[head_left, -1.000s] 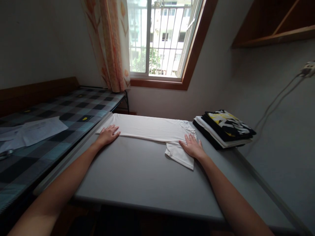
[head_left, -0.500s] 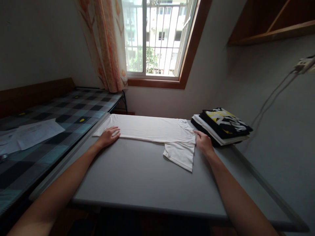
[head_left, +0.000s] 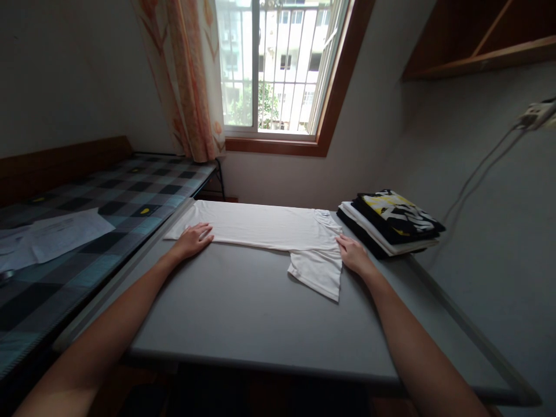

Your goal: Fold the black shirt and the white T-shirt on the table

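The shirt [head_left: 260, 226] lies flat along the far side of the counter [head_left: 260, 313], its collar [head_left: 325, 217] to the right and its hem [head_left: 185, 219] to the left; only one sleeve [head_left: 319, 269] shows, pointing to the person, so it seems to be doubled lengthwise. The left hand [head_left: 193, 239] rests loosely on the near edge close to the hem, palm down, fingers unclenched and gripping nothing; probably it is there as a light weight, so that this end does not slide. The right hand [head_left: 354, 255] has its fingertips at the shoulder edge, above the sleeve; I cannot tell if they pinch the cloth or only touch it; the place suggests control of the collar end. The pile [head_left: 395, 223] of folded clothes stands just beyond, against the wall side, perhaps to leave the near surface for work.

Compared with half a second ago, the right hand has moved a little inward; then its index finger pointed at the border, now more fingers come to the cloth; the shoulder edge has shifted slightly to the left; the left hand remains in nearly the same place.
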Demonstrator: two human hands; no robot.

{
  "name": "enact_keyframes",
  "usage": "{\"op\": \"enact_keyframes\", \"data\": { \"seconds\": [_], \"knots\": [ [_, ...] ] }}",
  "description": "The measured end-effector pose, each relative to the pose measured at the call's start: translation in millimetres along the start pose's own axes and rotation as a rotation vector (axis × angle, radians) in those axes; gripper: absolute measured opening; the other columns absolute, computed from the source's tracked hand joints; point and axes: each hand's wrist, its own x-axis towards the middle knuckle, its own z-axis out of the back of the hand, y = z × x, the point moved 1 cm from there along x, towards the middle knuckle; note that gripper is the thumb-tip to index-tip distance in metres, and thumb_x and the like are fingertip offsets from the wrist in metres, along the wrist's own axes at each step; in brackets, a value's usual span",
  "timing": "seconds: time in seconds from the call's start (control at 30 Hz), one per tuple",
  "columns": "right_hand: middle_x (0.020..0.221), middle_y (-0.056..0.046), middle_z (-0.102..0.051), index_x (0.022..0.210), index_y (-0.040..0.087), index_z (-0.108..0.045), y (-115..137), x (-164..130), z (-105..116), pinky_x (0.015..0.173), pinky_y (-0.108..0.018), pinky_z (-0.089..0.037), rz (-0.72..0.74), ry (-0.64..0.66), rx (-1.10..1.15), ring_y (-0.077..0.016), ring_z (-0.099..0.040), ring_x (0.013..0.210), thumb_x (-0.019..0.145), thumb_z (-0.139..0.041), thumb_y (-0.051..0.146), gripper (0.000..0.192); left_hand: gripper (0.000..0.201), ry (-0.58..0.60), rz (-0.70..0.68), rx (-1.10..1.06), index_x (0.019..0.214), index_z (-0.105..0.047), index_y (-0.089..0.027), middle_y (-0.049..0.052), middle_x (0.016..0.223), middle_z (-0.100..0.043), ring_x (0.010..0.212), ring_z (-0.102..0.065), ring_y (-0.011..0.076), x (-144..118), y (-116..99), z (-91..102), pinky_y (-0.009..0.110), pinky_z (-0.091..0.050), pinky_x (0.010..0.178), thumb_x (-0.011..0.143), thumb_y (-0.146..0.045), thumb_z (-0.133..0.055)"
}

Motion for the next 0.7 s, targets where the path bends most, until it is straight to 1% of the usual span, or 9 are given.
{"op": "enact_keyframes", "data": {
  "seconds": [0.13, 0.2, 0.27, 0.3, 0.37, 0.43, 0.5, 0.6, 0.7],
  "knots": [
    [0.130, -0.014, -0.064, 0.108, 0.019, -0.074, 4, -2, 5, 0.106, -0.042, -0.041, 0.030, -0.029, 0.035, -0.0293, -0.058, 0.122, 0.087, -0.047, 0.021, 0.034, 0.062, -0.028, -0.026, -0.012, 0.119, -0.067, -0.015, 0.015, 0.137, -0.059, 0.130, -0.051, 0.0301, -1, -3, 3.5, 0.048, -0.037, 0.112, 0.086, -0.062, -0.040],
    [0.121, -0.014, -0.067, 0.100, 0.019, -0.074, 9, -4, 13, 0.100, -0.041, -0.043, 0.059, -0.050, 0.110, -0.0286, -0.062, 0.112, 0.085, -0.052, 0.026, 0.028, 0.059, -0.061, -0.066, -0.035, 0.114, -0.069, -0.016, 0.015, 0.132, -0.062, 0.125, -0.055, 0.0292, -2, -6, 5.8, 0.046, -0.040, 0.110, 0.087, -0.061, -0.042],
    [0.108, -0.012, -0.068, 0.093, 0.019, -0.074, 17, -5, 23, 0.090, -0.039, -0.047, 0.089, -0.015, 0.226, -0.0263, -0.064, 0.098, 0.082, -0.057, 0.035, 0.025, 0.058, -0.078, -0.122, -0.066, 0.111, -0.070, -0.016, 0.014, 0.129, -0.064, 0.122, -0.057, 0.0281, -2, -11, 7.1, 0.044, -0.041, 0.109, 0.087, -0.061, -0.042],
    [0.103, -0.011, -0.068, 0.089, 0.019, -0.073, 22, -7, 27, 0.085, -0.037, -0.048, 0.114, 0.040, 0.292, -0.0248, -0.064, 0.092, 0.081, -0.060, 0.041, 0.027, 0.058, -0.074, -0.149, -0.079, 0.111, -0.071, -0.016, 0.014, 0.128, -0.064, 0.122, -0.058, 0.0280, -2, -13, 7.2, 0.044, -0.041, 0.109, 0.088, -0.061, -0.042],
    [0.093, -0.009, -0.068, 0.084, 0.019, -0.073, 35, -10, 33, 0.078, -0.034, -0.047, 0.195, 0.224, 0.409, -0.0227, -0.062, 0.084, 0.076, -0.065, 0.052, 0.034, 0.060, -0.051, -0.182, -0.094, 0.111, -0.071, -0.017, 0.014, 0.128, -0.065, 0.123, -0.057, 0.0287, -3, -16, 6.6, 0.045, -0.041, 0.109, 0.087, -0.064, -0.042],
    [0.087, -0.007, -0.067, 0.082, 0.019, -0.074, 47, -15, 36, 0.075, -0.032, -0.046, 0.273, 0.422, 0.469, -0.0218, -0.060, 0.082, 0.071, -0.069, 0.058, 0.040, 0.062, -0.028, -0.182, -0.096, 0.113, -0.071, -0.017, 0.013, 0.129, -0.064, 0.125, -0.056, 0.0293, -3, -18, 5.9, 0.045, -0.041, 0.110, 0.087, -0.066, -0.043],
    [0.085, -0.006, -0.065, 0.081, 0.019, -0.076, 57, -19, 38, 0.076, -0.032, -0.045, 0.313, 0.550, 0.461, -0.0211, -0.058, 0.081, 0.068, -0.072, 0.059, 0.042, 0.062, -0.026, -0.159, -0.092, 0.115, -0.071, -0.018, 0.013, 0.131, -0.064, 0.126, -0.055, 0.0288, -4, -17, 6.1, 0.045, -0.040, 0.110, 0.087, -0.066, -0.043],
    [0.084, -0.006, -0.062, 0.079, 0.018, -0.077, 64, -22, 40, 0.076, -0.031, -0.043, 0.328, 0.626, 0.434, -0.0199, -0.057, 0.080, 0.068, -0.073, 0.060, 0.043, 0.058, -0.034, -0.092, -0.065, 0.113, -0.072, -0.019, 0.011, 0.133, -0.063, 0.125, -0.056, 0.0274, -4, -16, 8.4, 0.042, -0.042, 0.109, 0.088, -0.061, -0.041],
    [0.084, -0.007, -0.062, 0.070, 0.017, -0.075, 64, -22, 43, 0.072, -0.030, -0.043, 0.328, 0.663, 0.463, -0.0188, -0.056, 0.077, 0.070, -0.070, 0.063, 0.047, 0.052, -0.030, -0.009, -0.017, 0.105, -0.075, -0.021, 0.010, 0.131, -0.064, 0.124, -0.058, 0.0272, -5, -19, 12.2, 0.041, -0.044, 0.105, 0.090, -0.055, -0.039]
  ]
}}
